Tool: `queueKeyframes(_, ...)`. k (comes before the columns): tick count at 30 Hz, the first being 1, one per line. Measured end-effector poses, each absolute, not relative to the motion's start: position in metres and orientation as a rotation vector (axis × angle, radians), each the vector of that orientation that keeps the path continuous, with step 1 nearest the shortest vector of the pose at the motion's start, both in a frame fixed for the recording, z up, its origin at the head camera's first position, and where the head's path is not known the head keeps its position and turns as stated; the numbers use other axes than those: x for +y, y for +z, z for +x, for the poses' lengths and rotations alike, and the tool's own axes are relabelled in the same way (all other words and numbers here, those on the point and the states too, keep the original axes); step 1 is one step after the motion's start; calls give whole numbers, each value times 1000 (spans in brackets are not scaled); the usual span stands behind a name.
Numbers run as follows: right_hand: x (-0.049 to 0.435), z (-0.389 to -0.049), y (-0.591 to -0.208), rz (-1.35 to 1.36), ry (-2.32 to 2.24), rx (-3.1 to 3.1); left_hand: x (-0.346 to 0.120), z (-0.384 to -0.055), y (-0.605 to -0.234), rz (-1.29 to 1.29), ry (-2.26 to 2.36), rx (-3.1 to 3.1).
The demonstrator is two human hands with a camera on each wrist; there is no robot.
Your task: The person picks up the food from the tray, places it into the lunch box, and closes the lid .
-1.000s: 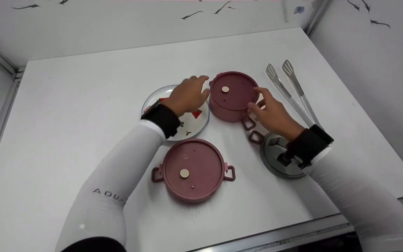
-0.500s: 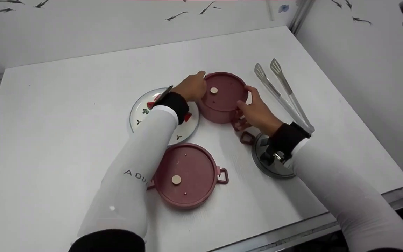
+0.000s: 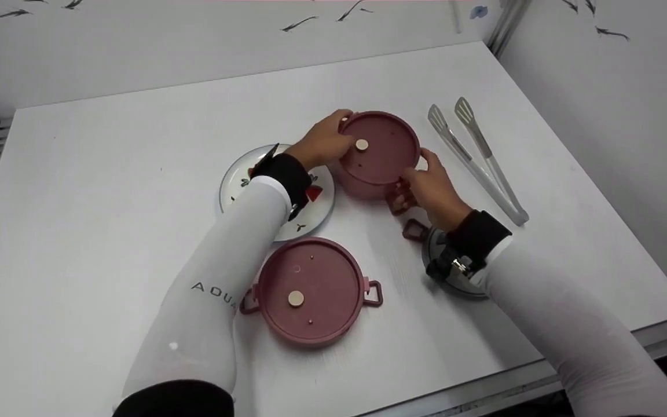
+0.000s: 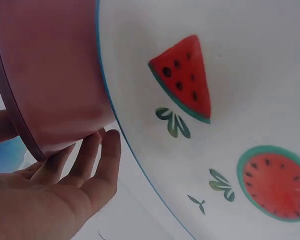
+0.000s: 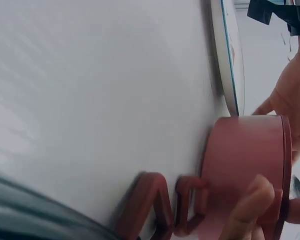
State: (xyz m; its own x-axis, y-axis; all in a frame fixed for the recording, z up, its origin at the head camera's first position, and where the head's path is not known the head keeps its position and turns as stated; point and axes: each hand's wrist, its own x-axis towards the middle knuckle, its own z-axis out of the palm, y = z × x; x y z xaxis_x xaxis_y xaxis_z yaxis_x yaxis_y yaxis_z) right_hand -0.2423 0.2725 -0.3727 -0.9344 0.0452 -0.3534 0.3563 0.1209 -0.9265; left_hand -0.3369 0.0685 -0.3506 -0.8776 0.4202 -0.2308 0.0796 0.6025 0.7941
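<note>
My left hand (image 3: pixel 323 142) grips the far left side of a dark red lidded pot (image 3: pixel 388 153), thumb on the lid near its pale round knob (image 3: pixel 361 145). In the left wrist view its fingers curl under the rim of the pot (image 4: pixel 55 75). On the near right side my right hand (image 3: pixel 435 188) holds the same pot, thumb over the lid's edge and fingers by the handle. The right wrist view has the pot (image 5: pixel 240 155) with a fingertip (image 5: pixel 260 195) before its wall. Whether its base touches the table cannot be told.
A watermelon-patterned plate (image 3: pixel 313 220) lies under my left wrist, close beside the pot. Nearer stands a second red lidded pot (image 3: pixel 327 289). A dark, glassy round piece (image 3: pixel 461 284) with a red handle is partly under my right wrist. Slotted metal tongs (image 3: pixel 487 182) lie at the right.
Both hands have come in from beside the pot and taken hold of it. The left thumb has moved onto the lid, and the right fingers have closed at the near handle.
</note>
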Motion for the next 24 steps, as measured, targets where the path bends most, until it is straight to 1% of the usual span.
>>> queueKeyframes(5, 278, -241, -365, 361, -1929, 2319, 64, -330, -344, 411, 1442, 2444)
queueKeyframes(9, 282, -240, -352, 286, -1884, 2388, 57, -318, -339, 351, 1637, 2418)
queueKeyframes(12, 281, -237, -343, 197, -1879, 2409, 48, -304, -337, 268, 1769, 2367)
queueKeyframes(15, 279, -232, -335, 45, -1878, 2432, 38, -289, -333, 244, 1888, 2314)
queueKeyframes(20, 274, -222, -326, -216, -1910, 2360, 15, -263, -322, 316, 1919, 2280)
queueKeyframes(24, 268, -213, -322, -331, -1897, 2293, -3, -241, -318, 353, 1829, 2288)
